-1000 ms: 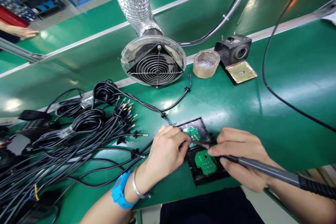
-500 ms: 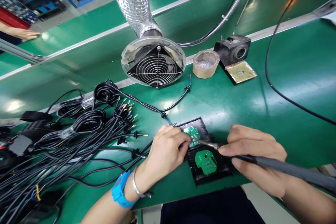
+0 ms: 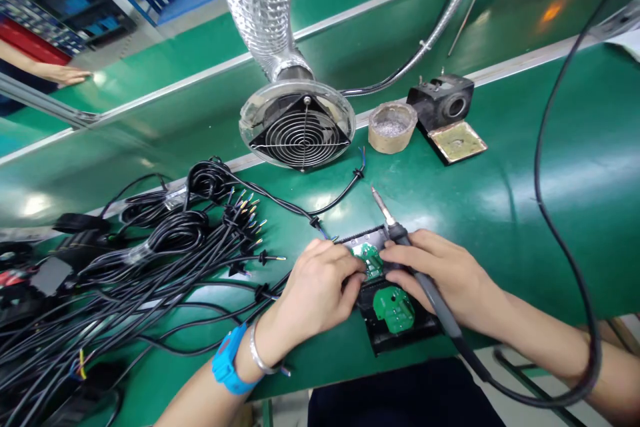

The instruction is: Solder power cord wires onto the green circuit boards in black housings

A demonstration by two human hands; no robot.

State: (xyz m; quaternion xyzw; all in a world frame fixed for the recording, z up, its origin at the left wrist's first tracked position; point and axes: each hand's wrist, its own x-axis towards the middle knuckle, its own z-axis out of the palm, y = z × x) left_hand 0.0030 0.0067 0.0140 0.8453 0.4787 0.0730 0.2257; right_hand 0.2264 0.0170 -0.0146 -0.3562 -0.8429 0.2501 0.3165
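Observation:
My left hand (image 3: 323,283) is closed, its thumb and fingertips pinched at the left edge of a green circuit board (image 3: 371,260); what they hold is hidden. That board lies in a black plastic housing (image 3: 373,237). In front of it, a second green circuit board (image 3: 395,310) rests in another black housing (image 3: 377,340). Across my right hand (image 3: 440,270) lies a soldering iron (image 3: 433,293), gripped by its dark handle, with the metal tip pointing up and away from the boards. The fingertips of that hand are close to the first board's right side.
Black cables (image 3: 170,280) with bare coloured wire ends pile up at the left. A fume extractor (image 3: 303,137) hangs at the back. Beside it stand a round tub (image 3: 393,130) and an iron stand with a sponge (image 3: 457,142). Another person's hand (image 3: 63,73) shows far left.
The soldering iron's tip has left the first board and swung up and away. My right hand has moved left, closer to that board. My left hand stays at the board.

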